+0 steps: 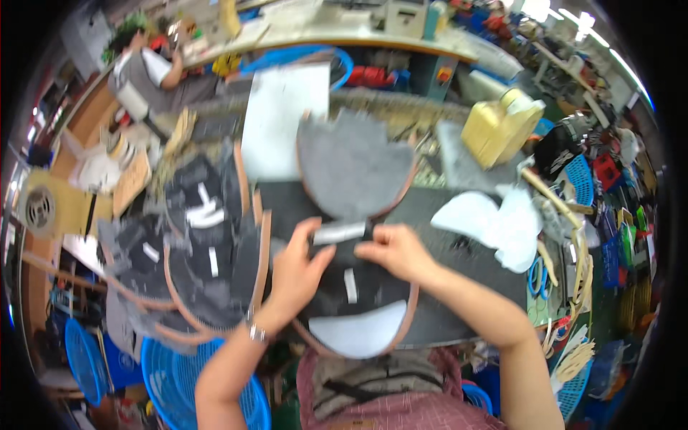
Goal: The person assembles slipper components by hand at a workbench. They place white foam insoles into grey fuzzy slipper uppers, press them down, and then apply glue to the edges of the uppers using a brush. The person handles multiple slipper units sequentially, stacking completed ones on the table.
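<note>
While the left hand [294, 269] pinched 1 end of the white strip [340, 233] — at the far edge of the dark panel [380, 288] — the right hand [401, 252] curled at the other, its grip unclear. Beyond the panel lay a grey piece [355, 161]; left of the panel, overlapping dark pieces [233, 287].

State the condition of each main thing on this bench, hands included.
Left hand: at the long white strip's left end, grip unclear
Right hand: at its right end, grip unclear
Long white strip: between the hands
White crescent: lying on the dark panel
Grey panel: flat, far edge ragged
Dark panels at left: overlapping
Blue-handled scissors: lying down, blades unclear
</note>
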Demonstrator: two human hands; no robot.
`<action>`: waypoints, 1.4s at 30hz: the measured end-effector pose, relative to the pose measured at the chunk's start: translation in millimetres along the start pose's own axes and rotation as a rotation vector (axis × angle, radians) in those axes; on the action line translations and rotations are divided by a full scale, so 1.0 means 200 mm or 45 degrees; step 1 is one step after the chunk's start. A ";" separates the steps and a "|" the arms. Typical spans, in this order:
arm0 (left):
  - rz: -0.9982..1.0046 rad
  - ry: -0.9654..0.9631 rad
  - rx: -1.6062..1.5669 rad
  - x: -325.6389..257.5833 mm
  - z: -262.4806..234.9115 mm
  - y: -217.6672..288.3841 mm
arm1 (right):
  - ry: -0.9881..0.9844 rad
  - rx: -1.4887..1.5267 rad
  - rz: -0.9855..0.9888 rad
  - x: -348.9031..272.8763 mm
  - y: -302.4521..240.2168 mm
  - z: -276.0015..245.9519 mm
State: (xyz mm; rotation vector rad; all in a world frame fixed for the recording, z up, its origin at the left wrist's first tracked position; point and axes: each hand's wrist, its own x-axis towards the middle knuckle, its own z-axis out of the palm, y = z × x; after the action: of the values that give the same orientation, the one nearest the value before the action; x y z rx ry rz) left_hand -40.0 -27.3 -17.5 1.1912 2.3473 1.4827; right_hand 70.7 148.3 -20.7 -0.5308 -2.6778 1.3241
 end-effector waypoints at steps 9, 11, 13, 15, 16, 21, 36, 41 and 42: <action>-0.146 0.147 -0.665 -0.27 -0.11 0.31 | -0.259 1.569 0.074 -0.31 -0.12 -0.07; -0.003 0.070 -0.523 -0.28 -0.14 0.35 | -0.099 1.221 0.001 -0.34 -0.19 -0.09; 0.330 0.024 -0.175 -0.27 -0.11 0.42 | 0.387 0.575 -0.371 -0.35 -0.18 -0.05; 0.311 -0.038 -0.230 -0.24 -0.10 0.45 | 0.348 0.271 -0.339 -0.38 -0.16 -0.09; 0.176 -0.123 -0.296 -0.24 -0.13 0.44 | -0.040 1.048 -0.066 -0.37 -0.15 -0.13; -0.022 -0.113 -0.311 -0.22 -0.11 0.33 | -0.244 0.497 -0.535 -0.29 -0.05 -0.15; 0.877 -0.373 0.705 -0.14 0.12 -0.05 | 0.286 -1.109 -1.363 -0.23 0.16 -0.01; 1.281 -0.409 0.878 -0.06 0.15 -0.06 | 0.085 -0.947 -1.260 -0.22 0.18 -0.02; 1.323 -0.431 0.844 -0.05 0.15 -0.06 | 0.035 -0.884 -1.222 -0.21 0.18 -0.03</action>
State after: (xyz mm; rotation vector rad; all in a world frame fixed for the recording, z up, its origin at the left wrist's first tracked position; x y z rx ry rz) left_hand -25.9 -14.5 -46.4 2.8247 2.0568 0.4317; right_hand 121.1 157.5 -43.9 0.6458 -2.6668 0.1309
